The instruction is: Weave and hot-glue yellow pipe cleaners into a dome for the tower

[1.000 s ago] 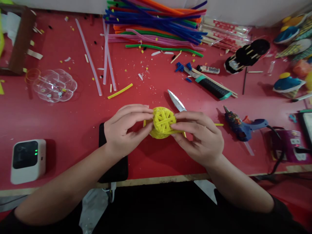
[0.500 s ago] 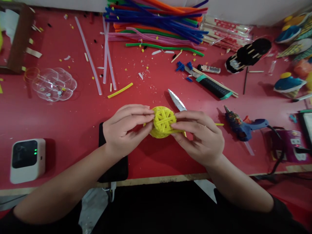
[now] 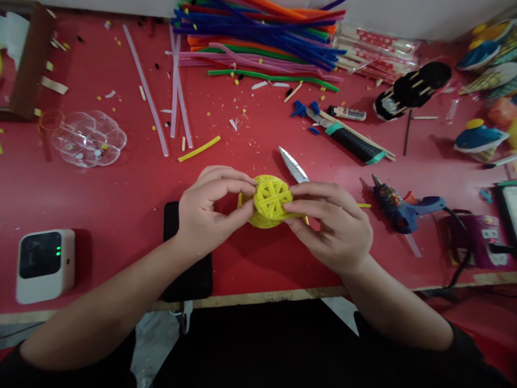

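A round yellow pipe-cleaner piece (image 3: pixel 273 200), with crossing strips over its top, is held between my two hands above the table's front part. My left hand (image 3: pixel 214 211) pinches its left edge between thumb and fingers. On the right edge, the thumb and fingertips of my right hand (image 3: pixel 333 223) are closed around it, along with a yellow strip that sticks out there. Just behind the piece lies a pointed metal blade (image 3: pixel 293 164), its lower end hidden by my right hand. A short yellow pipe cleaner (image 3: pixel 199 149) rests farther back to the left.
Coloured pipe cleaners (image 3: pixel 262 37) are piled at the back. A glue gun (image 3: pixel 406 207) and a black-green cutter (image 3: pixel 355 143) lie to the right. A phone (image 3: pixel 188 277) sits under my left forearm, near a white device (image 3: pixel 46 267). A clear flower-shaped tray (image 3: pixel 89 139) stands left.
My left hand has shifted slightly right, its fingers more bent, showing more yellow at the piece's left side. My right hand and the piece have hardly moved.
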Demonstrator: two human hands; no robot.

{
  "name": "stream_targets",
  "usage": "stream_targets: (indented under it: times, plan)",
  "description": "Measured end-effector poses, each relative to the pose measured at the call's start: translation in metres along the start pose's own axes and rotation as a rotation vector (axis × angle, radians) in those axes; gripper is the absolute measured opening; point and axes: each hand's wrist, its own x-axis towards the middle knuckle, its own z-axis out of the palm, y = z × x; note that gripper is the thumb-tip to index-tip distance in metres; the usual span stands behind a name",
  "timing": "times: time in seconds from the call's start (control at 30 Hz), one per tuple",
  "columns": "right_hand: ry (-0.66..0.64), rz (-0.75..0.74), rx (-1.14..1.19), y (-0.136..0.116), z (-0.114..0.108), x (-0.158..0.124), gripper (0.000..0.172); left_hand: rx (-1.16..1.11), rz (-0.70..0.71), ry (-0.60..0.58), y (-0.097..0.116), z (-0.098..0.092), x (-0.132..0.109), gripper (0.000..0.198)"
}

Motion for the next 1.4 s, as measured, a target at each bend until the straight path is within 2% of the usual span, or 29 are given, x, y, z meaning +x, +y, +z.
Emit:
stream_targets:
  times: [0.23, 0.43, 0.73, 1.4]
  plan:
    - [0.000, 0.012, -0.002, 0.000, -0.001, 0.000, 0.016, -0.092, -0.071, -0.087, -0.005, 0.000, -0.002, 0.004]
    - [0.017, 0.016, 0.002, 0.000, 0.000, -0.001, 0.018, -0.011, 0.006, -0.114, -0.009, -0.001, 0.001, 0.003]
    - [0.008, 0.024, -0.007, 0.000, -0.002, 0.000, 0.017, 0.073, 0.044, -0.074, -0.009, -0.003, 0.001, 0.007]
    - [-0.005, 0.029, -0.008, 0.000, -0.001, -0.002, 0.019, 0.145, 0.123, -0.245, -0.012, -0.003, 0.005, 0.004]
